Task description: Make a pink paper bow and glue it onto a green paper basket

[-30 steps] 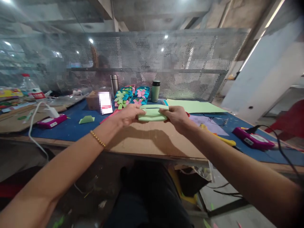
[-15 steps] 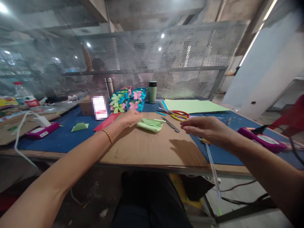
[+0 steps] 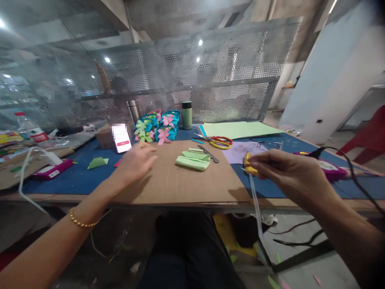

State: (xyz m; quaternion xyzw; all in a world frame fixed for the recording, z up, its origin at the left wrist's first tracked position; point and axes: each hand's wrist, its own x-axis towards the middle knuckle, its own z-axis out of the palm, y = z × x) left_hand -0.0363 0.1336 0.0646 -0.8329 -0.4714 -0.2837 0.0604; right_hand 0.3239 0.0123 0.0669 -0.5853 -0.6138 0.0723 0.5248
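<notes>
"Two hands, and both off the folded green paper (image 3: 193, 160) now; what does the head view show?"

"A second ago both gripped that paper above the cardboard sheet (image 3: 177, 186); now it rests on the cardboard, near the middle, with nobody touching it; the grey notched metal strip (image 3: 213, 155) lies just beyond its right end, and the scissors (image 3: 213, 140) lie farther off to the right."

"And the left hand (image 3: 136, 162)?"

"Drawn away to the left since half a second ago, when it was right beside the paper; its fingers are blurred, but they look loose and released, with nothing seen in them; the smartphone (image 3: 122, 138) stands just beyond."

"Then the right hand (image 3: 296, 170)?"

"Gone over to the yellow glue gun (image 3: 249, 163), right of the cardboard, by the near edge of the purple sheet (image 3: 236, 149); thumb and fingertips are brought together over it; whether they actually grasp it or only meet it, I cannot tell; a clear glue stick (image 3: 255, 200) slants from the gun over the table's near edge."

"So what does the change mean?"

"My reading: handling the paper has paused; it keeps its folds unheld, though a bit loosely; attention seems to have shifted to the glue gun."
</notes>
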